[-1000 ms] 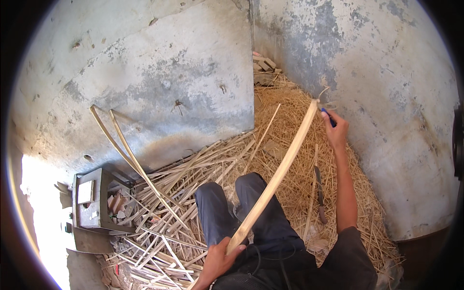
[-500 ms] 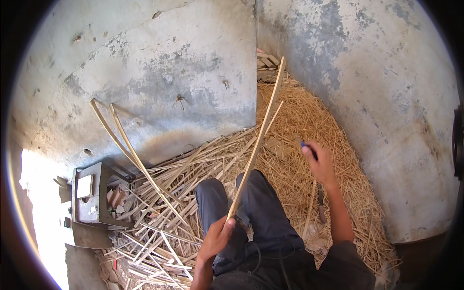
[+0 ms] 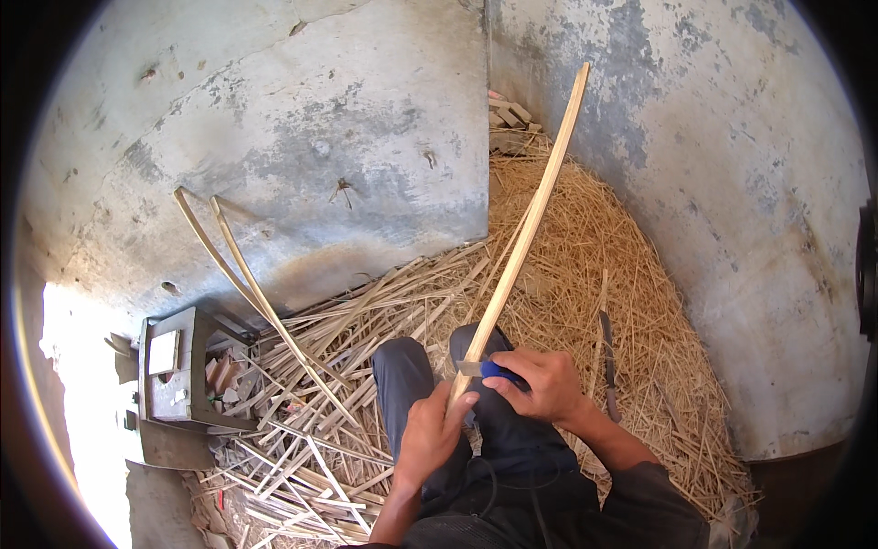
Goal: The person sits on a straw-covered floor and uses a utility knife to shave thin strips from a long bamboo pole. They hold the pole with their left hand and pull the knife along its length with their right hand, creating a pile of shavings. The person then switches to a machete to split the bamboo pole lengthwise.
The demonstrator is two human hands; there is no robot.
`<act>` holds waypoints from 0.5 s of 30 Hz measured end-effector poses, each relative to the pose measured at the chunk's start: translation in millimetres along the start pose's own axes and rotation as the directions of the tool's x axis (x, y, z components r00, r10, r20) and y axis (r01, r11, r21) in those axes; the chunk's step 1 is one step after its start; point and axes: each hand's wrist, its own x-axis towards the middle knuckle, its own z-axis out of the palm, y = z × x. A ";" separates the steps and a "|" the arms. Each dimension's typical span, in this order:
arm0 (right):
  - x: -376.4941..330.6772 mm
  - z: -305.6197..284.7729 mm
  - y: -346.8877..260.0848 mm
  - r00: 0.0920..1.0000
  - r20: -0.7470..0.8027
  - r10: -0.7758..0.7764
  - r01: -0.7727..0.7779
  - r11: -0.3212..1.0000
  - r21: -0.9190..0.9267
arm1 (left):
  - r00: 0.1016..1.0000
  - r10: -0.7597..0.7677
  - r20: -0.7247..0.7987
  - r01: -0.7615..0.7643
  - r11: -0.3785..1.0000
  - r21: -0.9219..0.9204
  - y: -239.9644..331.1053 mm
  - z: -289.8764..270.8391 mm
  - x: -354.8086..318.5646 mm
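Observation:
My left hand (image 3: 432, 430) is closed round the lower end of a long pale wooden strip (image 3: 530, 232). The strip slants up and away to the right, above my knees. In my right hand (image 3: 547, 384) is a blue-handled knife (image 3: 498, 371). Its short blade lies across the strip, just above my left fingers, and most of the handle is hidden in my fist.
Straw-like shavings (image 3: 585, 229) cover the floor ahead and to the right, with a dark-bladed knife (image 3: 609, 361) lying on them. Cut strips (image 3: 302, 457) are heaped at left, beside an overturned wooden stool (image 3: 172, 384). Two long strips (image 3: 261, 293) lean on the wall (image 3: 302, 137).
My right hand has come down and left, bringing the blue-handled knife onto the strip. The strip's far end has swung right, and my left hand has shifted slightly right and up.

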 end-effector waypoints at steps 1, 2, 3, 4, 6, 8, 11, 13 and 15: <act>-0.1 2.2 -0.2 1.000 -0.020 -0.014 0.013 1.000 -0.010 | 0.999 0.036 -0.039 -0.035 0.999 0.022 1.9 1.7 -0.4; -0.4 3.3 -0.2 0.999 -0.041 -0.027 0.026 0.999 -0.021 | 0.994 0.073 -0.077 -0.070 0.996 0.046 2.9 2.9 -0.7; -0.3 2.6 0.4 0.999 -0.043 -0.027 0.026 0.999 -0.022 | 0.994 0.069 -0.080 -0.064 0.995 0.071 2.7 3.9 -1.1; 0.9 2.2 1.6 0.999 -0.043 -0.027 0.026 0.999 -0.022 | 0.994 0.063 -0.085 -0.055 0.994 0.096 1.0 4.8 -1.7; 2.9 2.1 2.9 0.999 -0.046 -0.027 0.026 0.999 -0.023 | 0.994 0.056 -0.097 -0.043 0.991 0.129 -1.8 5.8 -2.1; 4.5 1.1 3.5 0.998 -0.055 -0.033 0.032 0.999 -0.030 | 0.992 0.060 -0.114 -0.043 0.988 0.149 -2.9 7.0 -2.0; 5.7 -3.0 2.1 1.000 -0.018 0.011 -0.012 0.998 -0.054 | 0.990 0.067 -0.125 -0.042 0.981 0.189 -6.4 9.0 -0.9; 9.4 -0.6 17.5 0.978 -0.209 0.010 -0.018 0.999 -0.038 | 0.994 0.035 -0.107 -0.011 0.977 0.213 -7.6 9.2 -3.0; 23.3 -14.3 37.6 0.938 -0.327 0.116 -0.151 0.985 -0.084 | 0.996 -0.021 -0.087 0.039 0.976 0.216 -8.0 8.0 -12.7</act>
